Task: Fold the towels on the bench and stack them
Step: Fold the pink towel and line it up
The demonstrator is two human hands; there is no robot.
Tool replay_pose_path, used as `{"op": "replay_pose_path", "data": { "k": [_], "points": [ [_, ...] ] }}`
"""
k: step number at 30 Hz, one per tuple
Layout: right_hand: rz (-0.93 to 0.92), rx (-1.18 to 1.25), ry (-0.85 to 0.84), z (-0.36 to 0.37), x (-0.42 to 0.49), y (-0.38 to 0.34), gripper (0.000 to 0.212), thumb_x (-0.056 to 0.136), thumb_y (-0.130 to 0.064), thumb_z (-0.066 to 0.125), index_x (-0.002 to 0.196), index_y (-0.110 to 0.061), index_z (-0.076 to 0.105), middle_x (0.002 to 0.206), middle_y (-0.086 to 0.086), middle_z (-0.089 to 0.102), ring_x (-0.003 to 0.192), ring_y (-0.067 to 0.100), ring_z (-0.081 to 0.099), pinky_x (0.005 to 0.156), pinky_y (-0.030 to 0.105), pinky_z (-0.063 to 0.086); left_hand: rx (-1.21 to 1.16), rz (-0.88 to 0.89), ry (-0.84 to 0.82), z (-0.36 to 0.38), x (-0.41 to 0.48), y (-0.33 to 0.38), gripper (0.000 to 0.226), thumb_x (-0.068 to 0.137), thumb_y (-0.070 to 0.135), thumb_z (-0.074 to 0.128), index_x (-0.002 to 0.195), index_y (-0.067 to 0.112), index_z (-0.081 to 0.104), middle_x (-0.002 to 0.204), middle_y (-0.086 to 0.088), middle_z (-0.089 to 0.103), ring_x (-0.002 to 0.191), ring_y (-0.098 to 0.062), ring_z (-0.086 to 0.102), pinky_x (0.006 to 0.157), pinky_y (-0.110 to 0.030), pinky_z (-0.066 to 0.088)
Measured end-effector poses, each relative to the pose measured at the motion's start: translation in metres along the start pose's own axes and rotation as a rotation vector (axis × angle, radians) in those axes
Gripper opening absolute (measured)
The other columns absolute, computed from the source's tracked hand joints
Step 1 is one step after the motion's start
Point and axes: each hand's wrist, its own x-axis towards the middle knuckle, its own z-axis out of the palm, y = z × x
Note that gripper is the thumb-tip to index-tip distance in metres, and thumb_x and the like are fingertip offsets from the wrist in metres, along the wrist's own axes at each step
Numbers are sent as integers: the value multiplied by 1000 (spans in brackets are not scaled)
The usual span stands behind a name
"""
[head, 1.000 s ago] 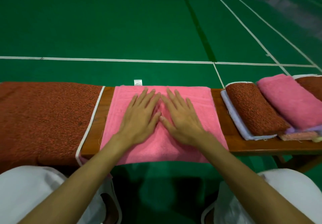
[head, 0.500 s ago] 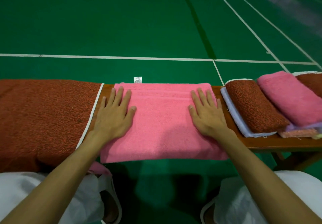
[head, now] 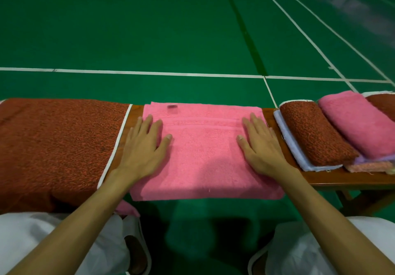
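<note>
Towel [head: 205, 157], pink, lies on the tabletop [head: 333, 178] with its long axis along the near edge, left hand [head: 142, 149] flat across its left end, right hand [head: 261, 149] flat on its right, both open, gripping nothing.

The left hand [head: 143, 153] and right hand [head: 263, 150] are bare, and both forearms are uncovered down to the lower frame edge. A white, lightly creased garment [head: 32, 238] covers both legs. Beside each leg sits a white-rimmed item with a brown inside [head: 134, 255], possibly footwear; the type cannot be confirmed.
</note>
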Motion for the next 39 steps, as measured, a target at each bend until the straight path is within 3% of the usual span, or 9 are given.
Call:
{"op": "replay_pose_path", "data": {
  "k": [4, 7, 10, 16, 20, 24, 27, 32, 39],
  "points": [
    [146, 197, 209, -16, -1, 5, 69, 102, -43, 41, 154, 2, 32, 157, 23, 37, 145, 37, 34, 121, 45, 25, -118, -64, 170, -12, 0, -6, 67, 91, 48, 53, 140, 3, 50, 138, -18, 53, 128, -34, 45, 108, -48, 38],
    [237, 44, 246, -21, -4, 7, 50, 98, -25, 58, 133, 10, 48, 131, 31, 51, 121, 45, 46, 105, 53, 38, -89, -176, 248, -17, 0, -9, 44, 91, 34, 69, 121, 4, 59, 118, -16, 57, 110, -32, 49, 95, -47, 44],
    [317, -39, 195, -24, -7, 1, 42, 97, -31, 60, 118, 5, 55, 123, 27, 53, 113, 44, 51, 90, 49, 45, -87, -273, 228, -21, -1, -10, 35, 88, 36, 74, 106, 9, 61, 109, -11, 57, 100, -31, 56, 80, -45, 51],
    [345, 13, 158, -25, -2, 0, 27, 99, -29, 56, 98, -2, 56, 100, 20, 65, 94, 42, 62, 67, 36, 36, -40, -280, 130, -26, 2, 2, 28, 98, 26, 66, 75, 10, 58, 70, -7, 60, 64, -26, 56, 55, -31, 35],
    [369, 98, 157, -31, -2, 6, 26, 102, -27, 51, 95, -4, 60, 98, 20, 67, 92, 44, 62, 73, 44, 48, -161, -273, 76, -32, 4, 2, 24, 102, 27, 60, 83, 13, 58, 78, -4, 61, 70, -23, 58, 58, -33, 37],
    [384, 408, 224, -39, -3, 14, 24, 104, -21, 51, 95, -2, 61, 87, 11, 64, 81, 30, 58, 76, 40, 47, -821, -452, -60, -43, 11, -9, 21, 100, 25, 66, 90, 7, 61, 92, -8, 69, 88, -25, 66, 71, -37, 49],
    [428, 770, 233, -43, -3, 14, 7, 101, -14, 60, 101, -7, 58, 93, 2, 59, 82, 15, 53, 68, 31, 39, -1023, -465, -119, -45, 10, -12, 11, 95, 14, 70, 102, 10, 62, 99, -3, 72, 100, -22, 68, 76, -33, 49],
    [314, 1205, 167, -56, -13, 14, 40, 86, 13, 66, 120, -9, 67, 97, -7, 74, 80, 1, 69, 63, 17, 53, -1087, -352, -126, -58, 5, -14, 56, 85, -8, 73, 130, 22, 63, 109, -9, 77, 99, -20, 75, 69, -27, 60],
    [145, 1158, 198, -78, -25, 22, 37, 77, 9, 75, 113, -3, 73, 100, 10, 79, 91, 16, 74, 84, 27, 61, -833, -168, -139, -89, -2, -24, 36, 87, 1, 72, 122, 10, 72, 102, -12, 79, 101, -18, 75, 79, -24, 62]
  ]
}}
